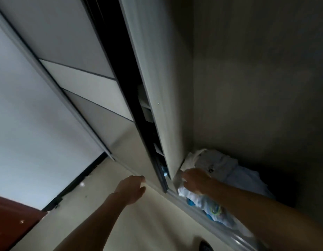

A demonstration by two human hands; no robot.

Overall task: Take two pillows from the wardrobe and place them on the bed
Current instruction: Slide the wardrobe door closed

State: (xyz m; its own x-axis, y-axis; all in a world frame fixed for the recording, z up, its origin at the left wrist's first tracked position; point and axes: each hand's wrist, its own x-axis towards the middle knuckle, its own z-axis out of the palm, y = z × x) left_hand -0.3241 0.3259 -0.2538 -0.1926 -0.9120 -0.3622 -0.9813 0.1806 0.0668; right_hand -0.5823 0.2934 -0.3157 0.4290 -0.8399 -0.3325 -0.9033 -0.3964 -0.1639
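We are only starting: no pillow is out yet, and no bed is showing. Our right hand is closing on the white bundle in the wardrobe at four o'clock; whether that is a pillow, we cannot tell. Our left hand is hanging loosely curled, holding nothing.

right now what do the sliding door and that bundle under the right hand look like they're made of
Sliding door: probably laminated board, a smooth matte pale grey face split by thin dark lines, in a darker frame.
Bundle: soft fabric, white and pale blue, creased and slumped in folds. The right hand rests on it; whether it is a pillow is unclear.
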